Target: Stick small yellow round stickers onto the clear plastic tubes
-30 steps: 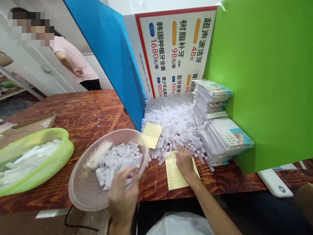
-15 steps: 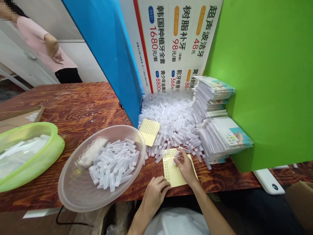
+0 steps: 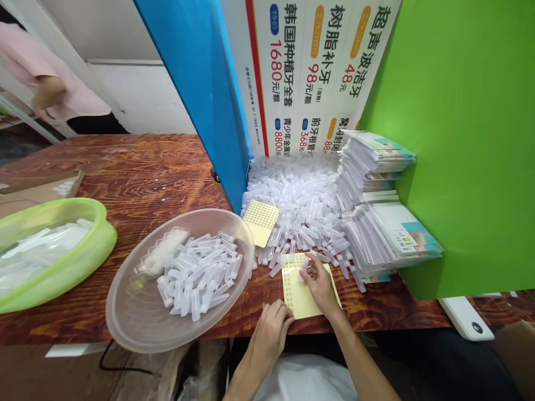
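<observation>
- Card stacks [image 3: 374,239] are standing at the yellow sheet [image 3: 301,298]'s two o'clock.
- Bowl [image 3: 136,317] at nine is holding tubes [image 3: 200,273].
- Right hand [image 3: 320,284] is pinching one tube [image 3: 305,264] over the sheet; left hand [image 3: 272,324] is resting at seven, grip unclear.

48, 98, 1680 on signboard [image 3: 309,75]

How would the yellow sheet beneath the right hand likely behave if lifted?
The sheet looks paper-thin, so it is probably light and would likely bend. It may keep some stiffness: a similar sheet lies over uneven tubes without obvious sagging. Flat on the table, it seems unlikely to roll.
</observation>
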`<action>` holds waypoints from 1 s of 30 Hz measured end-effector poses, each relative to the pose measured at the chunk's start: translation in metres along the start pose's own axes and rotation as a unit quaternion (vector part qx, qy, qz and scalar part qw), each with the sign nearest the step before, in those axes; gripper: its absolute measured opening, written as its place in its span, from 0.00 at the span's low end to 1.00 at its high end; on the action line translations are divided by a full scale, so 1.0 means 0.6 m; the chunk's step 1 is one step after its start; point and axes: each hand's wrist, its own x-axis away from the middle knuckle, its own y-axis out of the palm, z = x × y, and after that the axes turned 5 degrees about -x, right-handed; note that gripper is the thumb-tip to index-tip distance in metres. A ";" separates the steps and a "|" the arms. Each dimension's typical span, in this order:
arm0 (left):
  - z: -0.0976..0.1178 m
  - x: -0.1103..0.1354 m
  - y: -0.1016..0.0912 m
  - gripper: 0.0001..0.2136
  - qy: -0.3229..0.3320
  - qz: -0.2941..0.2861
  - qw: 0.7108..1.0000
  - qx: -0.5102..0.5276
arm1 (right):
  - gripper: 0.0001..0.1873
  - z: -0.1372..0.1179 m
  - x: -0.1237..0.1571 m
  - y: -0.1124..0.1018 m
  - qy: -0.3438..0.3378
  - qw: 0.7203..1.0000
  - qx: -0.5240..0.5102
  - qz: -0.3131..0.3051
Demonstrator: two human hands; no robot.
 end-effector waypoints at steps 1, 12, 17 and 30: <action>-0.001 0.000 0.001 0.08 0.000 0.003 1.000 0.004 | 0.25 0.001 0.000 0.000 -0.001 1.000 0.000 0.000; 0.013 -0.008 -0.013 0.09 -0.011 -0.044 0.999 -0.027 | 0.24 -0.003 0.001 0.000 -0.006 1.000 -0.004 -0.007; 0.025 -0.018 -0.021 0.08 -0.007 -0.066 0.995 -0.070 | 0.21 -0.007 0.001 -0.002 -0.018 1.000 -0.008 -0.009; 0.009 -0.052 -0.062 0.11 -0.114 0.008 0.962 0.248 | 0.18 0.012 -0.005 -0.014 -0.038 0.992 -0.105 0.053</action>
